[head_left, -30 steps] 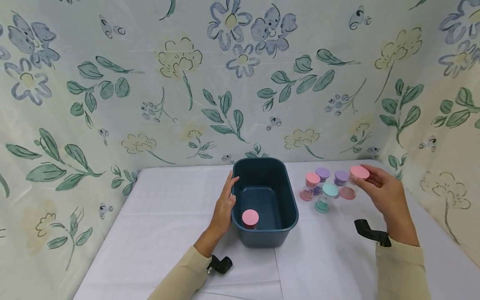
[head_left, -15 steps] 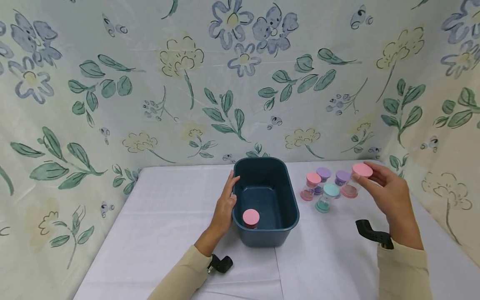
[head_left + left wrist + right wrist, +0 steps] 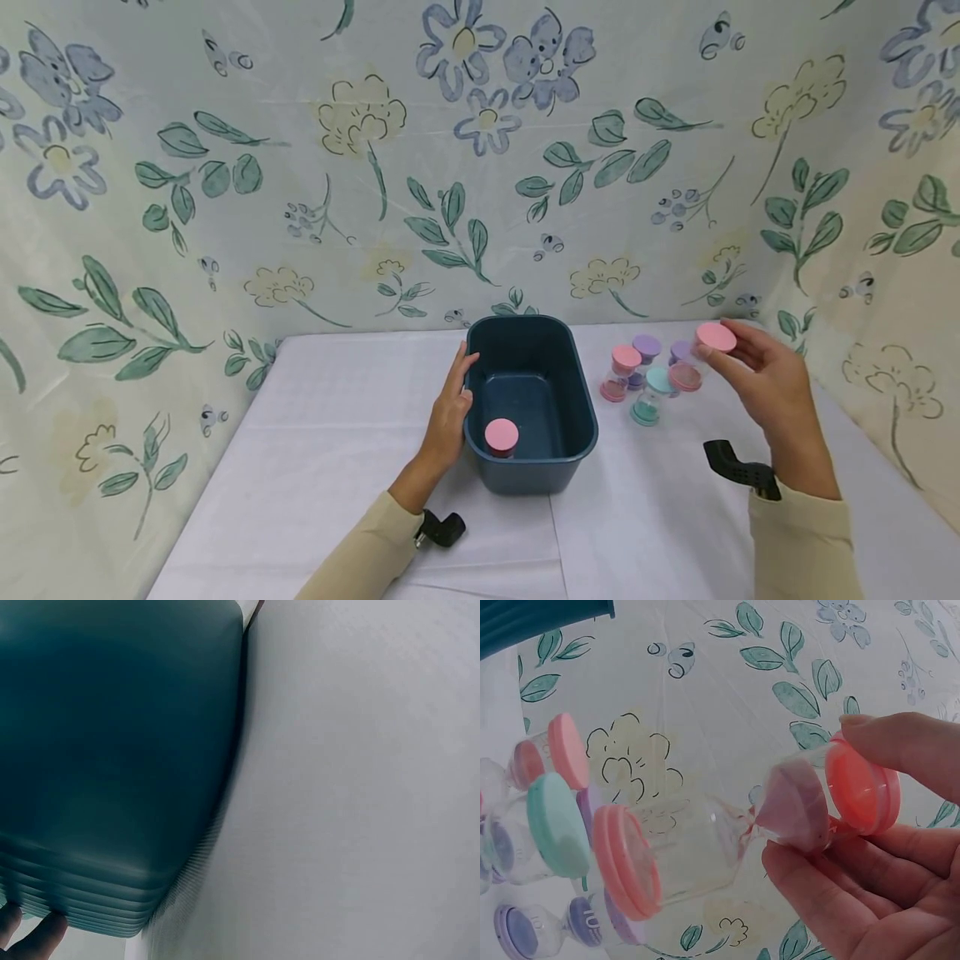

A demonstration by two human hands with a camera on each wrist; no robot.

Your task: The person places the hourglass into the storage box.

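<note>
My right hand (image 3: 776, 387) pinches a pink-capped hourglass (image 3: 715, 337) by its top end, thumb on one side and fingers on the other. In the right wrist view the hourglass (image 3: 705, 844) is tilted, its pink sand gathered in the bulb by the fingers. My left hand (image 3: 444, 421) rests along the left wall of a dark blue bin (image 3: 531, 473), fingers extended at the rim. Fingertips (image 3: 43, 934) touch the ribbed bin wall in the left wrist view. Inside the bin, near its front left corner, stands another pink-capped hourglass (image 3: 501, 436).
Right of the bin, a teal hourglass (image 3: 647, 408), a smaller pink one (image 3: 615, 385) and two purple ones, left (image 3: 647, 347) and right (image 3: 681, 351), stand close together on the white tablecloth (image 3: 360, 433). A floral curtain (image 3: 465, 208) hangs behind.
The pink hourglass in my right hand rises slightly, then shifts left and tilts, now overlapping the right purple hourglass. My left hand and the bin stay where they were.
</note>
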